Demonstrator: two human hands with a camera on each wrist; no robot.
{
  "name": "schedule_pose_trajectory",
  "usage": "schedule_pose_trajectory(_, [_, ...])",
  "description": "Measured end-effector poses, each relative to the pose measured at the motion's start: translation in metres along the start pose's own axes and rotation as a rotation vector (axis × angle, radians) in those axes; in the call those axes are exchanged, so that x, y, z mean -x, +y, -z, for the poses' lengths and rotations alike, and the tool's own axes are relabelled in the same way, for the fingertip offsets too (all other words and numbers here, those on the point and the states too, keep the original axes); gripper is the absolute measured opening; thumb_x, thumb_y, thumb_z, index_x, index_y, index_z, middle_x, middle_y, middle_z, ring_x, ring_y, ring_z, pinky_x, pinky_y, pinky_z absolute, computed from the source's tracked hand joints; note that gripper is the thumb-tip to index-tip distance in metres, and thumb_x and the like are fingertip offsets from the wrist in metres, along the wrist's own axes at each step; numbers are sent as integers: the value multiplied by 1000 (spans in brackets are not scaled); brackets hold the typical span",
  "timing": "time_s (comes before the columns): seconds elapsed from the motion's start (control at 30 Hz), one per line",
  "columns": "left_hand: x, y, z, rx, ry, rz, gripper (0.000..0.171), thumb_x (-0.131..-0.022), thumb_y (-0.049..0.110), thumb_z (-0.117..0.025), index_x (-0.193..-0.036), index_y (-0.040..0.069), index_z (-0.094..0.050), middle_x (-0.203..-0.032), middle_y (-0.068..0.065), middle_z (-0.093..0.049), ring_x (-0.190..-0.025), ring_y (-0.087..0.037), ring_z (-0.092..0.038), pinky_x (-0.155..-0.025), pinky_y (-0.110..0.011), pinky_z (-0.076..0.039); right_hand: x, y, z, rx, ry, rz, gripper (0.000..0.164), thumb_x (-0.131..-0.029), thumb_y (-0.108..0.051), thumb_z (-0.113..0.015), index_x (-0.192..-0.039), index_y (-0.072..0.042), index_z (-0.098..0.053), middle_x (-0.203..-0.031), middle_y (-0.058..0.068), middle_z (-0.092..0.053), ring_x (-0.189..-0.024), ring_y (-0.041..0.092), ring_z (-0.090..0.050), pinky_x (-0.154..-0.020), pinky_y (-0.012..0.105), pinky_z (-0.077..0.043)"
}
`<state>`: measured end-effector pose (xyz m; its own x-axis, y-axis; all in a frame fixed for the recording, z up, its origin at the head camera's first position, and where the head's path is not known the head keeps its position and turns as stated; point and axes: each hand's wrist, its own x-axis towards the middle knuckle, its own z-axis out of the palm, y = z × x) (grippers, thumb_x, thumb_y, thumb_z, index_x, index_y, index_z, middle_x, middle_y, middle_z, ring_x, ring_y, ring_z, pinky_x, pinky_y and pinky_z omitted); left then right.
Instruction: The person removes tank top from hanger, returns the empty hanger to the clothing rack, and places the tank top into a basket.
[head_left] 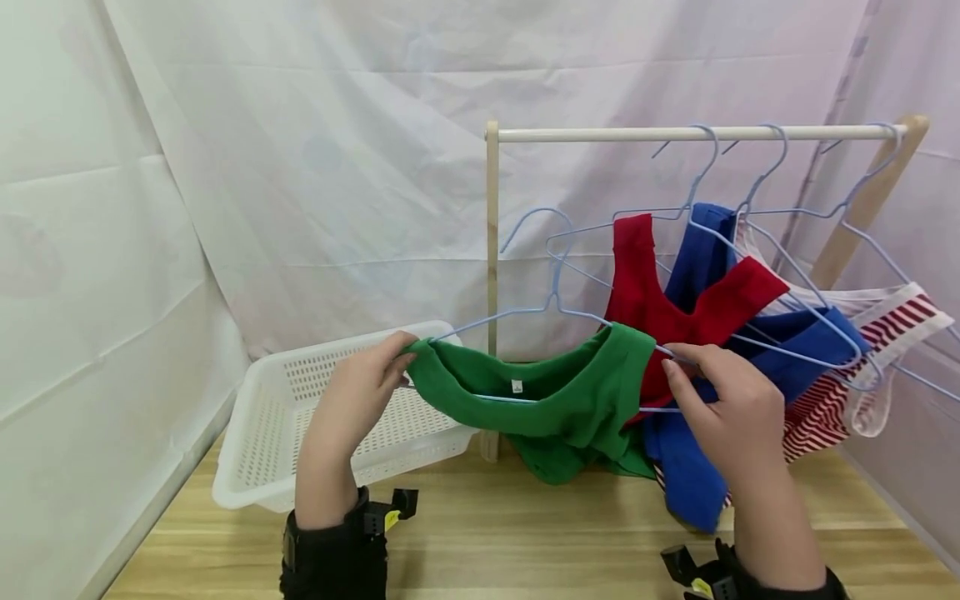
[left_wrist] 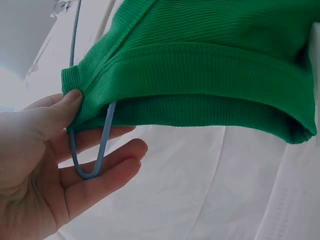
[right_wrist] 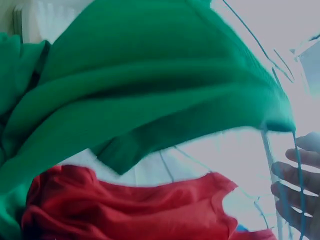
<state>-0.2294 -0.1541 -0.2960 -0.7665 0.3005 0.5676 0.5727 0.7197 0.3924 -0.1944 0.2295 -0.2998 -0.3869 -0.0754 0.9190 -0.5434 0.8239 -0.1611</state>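
Observation:
A green sleeveless top (head_left: 525, 408) hangs on a light-blue wire hanger (head_left: 555, 283) in front of the rack, both shoulders over the wire. My left hand (head_left: 356, 392) pinches the left shoulder of the top; in the left wrist view the thumb (left_wrist: 70, 102) presses the ribbed fabric and the hanger's bent end lies against the fingers. My right hand (head_left: 731, 408) holds the hanger's right end, just beyond the other shoulder. The right wrist view shows those fingers (right_wrist: 295, 175) at the wire, partly cut off by the frame edge.
A rack with a white rail (head_left: 600, 134) stands at the right, bearing a red top (head_left: 637, 267), a blue garment (head_left: 693, 496) and a red-and-white striped garment (head_left: 821, 412) on hangers. Behind my left hand is a white perforated basket (head_left: 258, 442) on the wooden table (head_left: 525, 542).

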Motion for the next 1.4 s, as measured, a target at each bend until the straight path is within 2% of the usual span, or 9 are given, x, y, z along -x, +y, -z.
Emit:
schedule_pose_trajectory(0.13, [-2, 3, -2, -7, 14, -35, 13, -95, 26, -44, -106, 26, -52, -86, 8, -58, -72, -9, -55, -64, -32, -49, -1, -8, -3, -75, -1, -30, 19, -79, -11, -65, -98, -12, -66, -85, 4, -65, -76, 17, -55, -73, 15, -40])
schedule_pose_trajectory(0.2, [-3, 4, -3, -9, 19, -42, 12, -95, 27, -44, -104, 26, -52, -85, 9, -57, -73, -8, -54, -65, -33, -49, -1, -9, -5, -94, -4, -49, 18, -79, -9, -66, -97, -11, -65, -86, 3, -64, -75, 16, -55, -72, 15, -40])
schedule_pose_trajectory(0.47, [-5, 11, -11, -19, 13, -95, 12, -93, 25, -48, -104, 25, -52, -86, 10, -58, -74, -3, -51, -67, -30, -48, 2, -12, -8, -66, -60, -81, 17, -81, -11, -65, -97, -9, -62, -84, 2, -61, -77, 12, -53, -69, 20, -41])
schedule_pose_trajectory(0.67, [-7, 17, -18, -23, 4, -135, 10, -92, 26, -49, -102, 25, -52, -83, 11, -56, -71, -3, -48, -64, -28, -47, 2, -19, -12, -74, -45, -62, 17, -80, -9, -65, -97, -9, -63, -83, 1, -62, -76, 10, -52, -66, 23, -43])
schedule_pose_trajectory(0.83, [-8, 19, -20, 31, -11, -138, 10, -92, 28, -49, -102, 28, -53, -85, 13, -56, -71, -4, -50, -63, -28, -47, 1, -20, -13, -138, -21, -88, 15, -81, -6, -63, -96, -8, -63, -82, 0, -60, -75, 10, -50, -66, 22, -41])
schedule_pose_trajectory(0.97, [-9, 16, -19, 148, -35, -118, 12, -92, 29, -49, -102, 33, -54, -86, 14, -57, -70, -5, -50, -60, -31, -46, 0, -16, -12, -195, -16, -134, 14, -83, -4, -61, -96, -10, -63, -82, 0, -59, -76, 11, -49, -67, 19, -40])
schedule_pose_trajectory(1.1, [-9, 14, -17, 254, -47, -83, 14, -92, 30, -49, -105, 33, -55, -87, 11, -59, -71, -6, -51, -61, -33, -47, 1, -10, -11, -213, -13, -177, 15, -83, -5, -61, -96, -11, -63, -83, 0, -60, -78, 11, -51, -68, 16, -39])
schedule_pose_trajectory(1.3, [-8, 10, -13, 343, -22, 29, 17, -93, 33, -46, -109, 31, -54, -94, 8, -61, -83, -6, -56, -72, -36, -51, 2, -2, -9, -220, 14, -247, 14, -83, -5, -61, -97, -9, -63, -83, 2, -59, -79, 10, -48, -68, 17, -37])
schedule_pose_trajectory(1.4, [-8, 7, -12, 387, -4, 75, 18, -94, 34, -46, -108, 29, -54, -94, 6, -62, -83, -7, -57, -73, -37, -52, 2, 1, -8, -236, 21, -297, 14, -84, -6, -61, -97, -9, -63, -83, 0, -58, -79, 10, -47, -67, 18, -36])
